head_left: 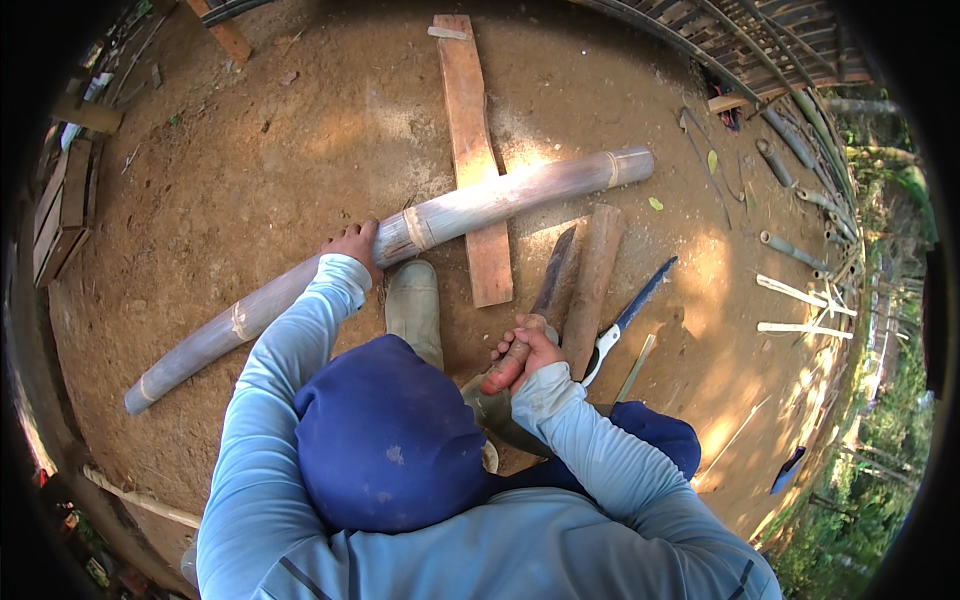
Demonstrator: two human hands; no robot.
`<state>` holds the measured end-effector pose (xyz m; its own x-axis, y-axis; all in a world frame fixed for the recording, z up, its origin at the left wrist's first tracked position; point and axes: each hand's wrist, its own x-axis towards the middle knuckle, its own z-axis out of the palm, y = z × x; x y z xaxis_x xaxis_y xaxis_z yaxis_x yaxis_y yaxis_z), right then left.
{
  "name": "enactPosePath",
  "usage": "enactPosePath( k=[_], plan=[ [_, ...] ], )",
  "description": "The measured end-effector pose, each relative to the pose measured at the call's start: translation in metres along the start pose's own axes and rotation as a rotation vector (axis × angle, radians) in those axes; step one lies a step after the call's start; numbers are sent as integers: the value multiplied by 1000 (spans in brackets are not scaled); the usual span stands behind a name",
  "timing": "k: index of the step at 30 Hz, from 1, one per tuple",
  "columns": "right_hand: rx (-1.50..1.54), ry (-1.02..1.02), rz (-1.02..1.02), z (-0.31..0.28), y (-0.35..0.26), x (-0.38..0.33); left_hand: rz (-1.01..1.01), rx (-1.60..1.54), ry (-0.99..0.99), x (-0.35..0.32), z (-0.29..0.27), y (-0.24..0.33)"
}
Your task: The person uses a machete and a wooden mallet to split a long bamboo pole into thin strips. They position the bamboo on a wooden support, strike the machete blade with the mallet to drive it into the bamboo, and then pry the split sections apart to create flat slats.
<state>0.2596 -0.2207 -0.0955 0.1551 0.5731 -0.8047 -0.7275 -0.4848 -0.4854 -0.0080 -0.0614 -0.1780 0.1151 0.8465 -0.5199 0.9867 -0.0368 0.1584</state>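
Observation:
A thick bamboo pole (480, 210) lies slantwise in front of me, its far right part across a reddish wooden plank (467, 120). My left hand (355, 246) is closed over the pole, just left of one of its joints. In my right hand (538, 350) is the wooden handle of a machete (553, 272), gripped close to my body. Its dark blade points away from me and stays apart from the pole. Beside the blade, to its right, is a piece of round wood (595, 285).
A pruning saw (630, 312) with a white handle and dark blue blade lies right of the round wood. My boot (413, 305) stands just below the pole. Several bamboo pieces (795, 245) lie at the far right. A wooden crate (68, 212) stands far left on bare earth.

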Motion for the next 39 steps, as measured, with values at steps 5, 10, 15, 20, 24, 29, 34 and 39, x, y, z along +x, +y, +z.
enactPosePath(
  k=[5,10,15,20,24,29,34,39],
  plan=[
    [-22,-104,-24,24,-11,7,53,-2,-125,30,-19,46],
    [-12,-127,0,43,-13,18,75,-31,-112,35,-25,65],
    [13,-197,39,66,2,22,135,-101,-51,30,-17,50],
    [7,-269,40,88,28,31,167,-136,48,17,-3,19],
    [-42,-300,67,101,41,37,136,-162,94,2,-1,4],
    [11,-279,100,114,54,42,93,-134,100,-4,-3,-6],
    [-24,-376,100,115,56,51,108,-304,238,-3,3,-31],
    [-83,-328,89,109,58,58,283,-846,134,-44,-51,-18]
  ],
)
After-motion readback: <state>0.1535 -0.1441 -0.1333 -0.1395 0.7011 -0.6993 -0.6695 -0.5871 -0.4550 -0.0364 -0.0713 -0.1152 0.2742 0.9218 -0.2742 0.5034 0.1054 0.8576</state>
